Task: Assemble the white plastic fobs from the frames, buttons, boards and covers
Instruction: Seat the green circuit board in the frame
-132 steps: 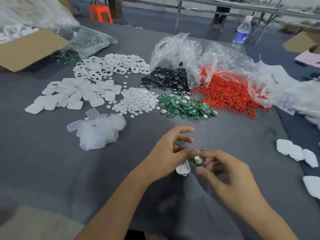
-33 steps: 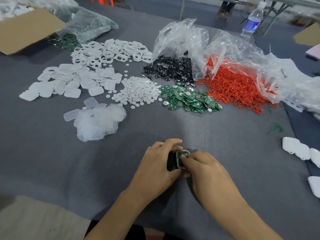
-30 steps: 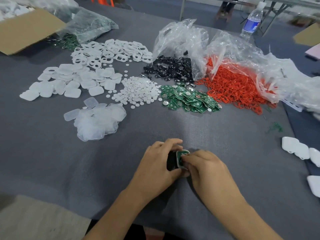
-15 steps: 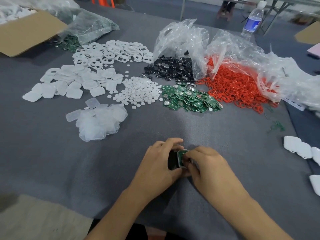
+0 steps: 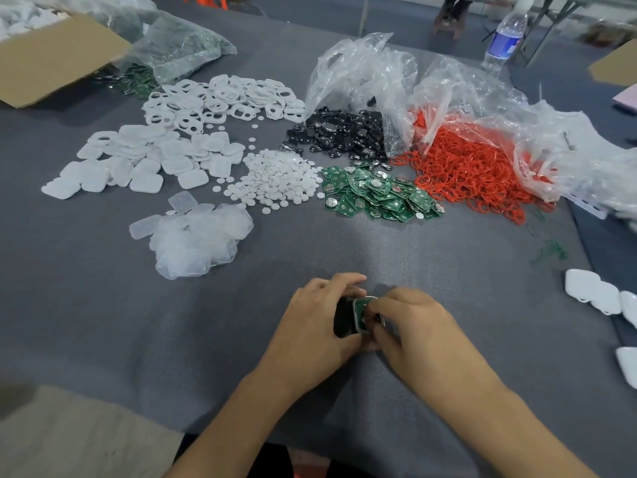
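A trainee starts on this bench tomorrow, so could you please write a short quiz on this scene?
1. True or false: the green boards lie between the white buttons and the red rings.
2. The left hand and right hand hold: A a red ring; B a frame holding one board; C a bottle.
3. On which side of the table do the white fobs lie?
Key: 1 true; 2 B; 3 the person's right.

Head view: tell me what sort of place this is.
Probably a small hand-assembly workshop. Sorted heaps of small green circuit boards, round white plastic buttons and thin red rings lie on a grey cloth-covered table, and the left hand and right hand grip a half-built white plastic fob.
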{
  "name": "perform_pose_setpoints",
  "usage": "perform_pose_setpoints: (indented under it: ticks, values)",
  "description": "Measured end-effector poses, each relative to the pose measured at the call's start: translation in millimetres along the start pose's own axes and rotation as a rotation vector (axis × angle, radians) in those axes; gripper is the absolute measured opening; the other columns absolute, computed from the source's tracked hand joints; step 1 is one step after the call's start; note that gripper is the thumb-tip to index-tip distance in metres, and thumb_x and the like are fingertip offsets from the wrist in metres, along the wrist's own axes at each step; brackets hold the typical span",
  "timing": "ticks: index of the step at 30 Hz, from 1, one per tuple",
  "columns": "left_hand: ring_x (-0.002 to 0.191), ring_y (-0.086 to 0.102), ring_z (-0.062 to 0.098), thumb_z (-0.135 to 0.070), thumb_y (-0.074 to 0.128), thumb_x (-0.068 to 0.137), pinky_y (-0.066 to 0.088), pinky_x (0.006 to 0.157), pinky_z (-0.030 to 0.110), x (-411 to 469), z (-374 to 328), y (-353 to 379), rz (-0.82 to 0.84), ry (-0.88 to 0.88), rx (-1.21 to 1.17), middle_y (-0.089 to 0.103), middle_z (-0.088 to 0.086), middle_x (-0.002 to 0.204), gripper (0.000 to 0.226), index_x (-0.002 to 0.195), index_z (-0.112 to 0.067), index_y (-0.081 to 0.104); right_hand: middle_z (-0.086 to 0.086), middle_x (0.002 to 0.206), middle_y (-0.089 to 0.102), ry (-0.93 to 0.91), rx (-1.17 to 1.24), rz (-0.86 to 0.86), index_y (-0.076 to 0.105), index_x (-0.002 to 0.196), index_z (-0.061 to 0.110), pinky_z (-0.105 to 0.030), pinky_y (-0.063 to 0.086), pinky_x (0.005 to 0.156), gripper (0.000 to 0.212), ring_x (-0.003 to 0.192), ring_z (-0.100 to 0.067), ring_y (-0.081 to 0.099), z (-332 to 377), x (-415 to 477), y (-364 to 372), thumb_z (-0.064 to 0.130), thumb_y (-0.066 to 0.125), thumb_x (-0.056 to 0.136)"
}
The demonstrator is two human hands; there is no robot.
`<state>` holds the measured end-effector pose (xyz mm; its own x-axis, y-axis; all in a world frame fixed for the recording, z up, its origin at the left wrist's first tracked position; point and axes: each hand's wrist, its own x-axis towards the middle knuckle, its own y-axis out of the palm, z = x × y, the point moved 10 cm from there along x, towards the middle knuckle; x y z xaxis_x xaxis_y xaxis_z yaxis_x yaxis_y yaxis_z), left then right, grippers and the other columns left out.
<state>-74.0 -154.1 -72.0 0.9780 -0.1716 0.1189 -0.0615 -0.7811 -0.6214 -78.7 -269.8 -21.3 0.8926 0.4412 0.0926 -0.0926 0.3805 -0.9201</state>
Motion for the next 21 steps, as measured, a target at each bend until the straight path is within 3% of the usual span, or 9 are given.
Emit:
perform_pose_setpoints:
  ticks: [6, 15, 21]
  values:
    - [0.121, 0.049, -0.004, -0.059, 0.077, 0.071, 0.033, 0.106, 0.022, 0.1, -1.8, -0.9, -0.004, 0.012, 0.015, 0.063, -0.03, 0.123, 0.073, 0.135, -0.045, 0.046, 0.004, 0.085, 0.06, -0.015, 0.014, -0.022, 0.071, 0.093, 0.018, -0.029, 0.05, 0.067, 0.019, 0.079, -0.018, 0.058, 1.2, -1.8, -1.0, 0.005, 0.073, 0.08]
    - [0.119, 0.049, -0.004, -0.05, 0.079, 0.071, 0.036, 0.107, 0.028, -1.0, -1.9, -1.5, -0.001, 0.004, 0.021, 0.063, -0.03, 0.123, 0.072, 0.135, -0.044, 0.046, 0.0, 0.088, 0.059, -0.094, -0.028, 0.072, 0.069, 0.092, 0.015, -0.025, 0.044, 0.076, 0.005, 0.084, -0.019, 0.055, 3.4, 4.3, 2.5, 0.014, 0.067, 0.088]
    - [0.119, 0.049, -0.004, -0.043, 0.083, 0.073, 0.035, 0.107, 0.029, -0.4, -2.4, -2.1, 0.001, 0.004, 0.04, 0.063, -0.029, 0.123, 0.073, 0.137, -0.041, 0.047, -0.001, 0.093, 0.059, -0.105, -0.03, 0.113, 0.067, 0.094, 0.013, -0.024, 0.043, 0.079, 0.008, 0.088, -0.019, 0.055, 3.1, 6.9, 4.8, 0.017, 0.065, 0.088]
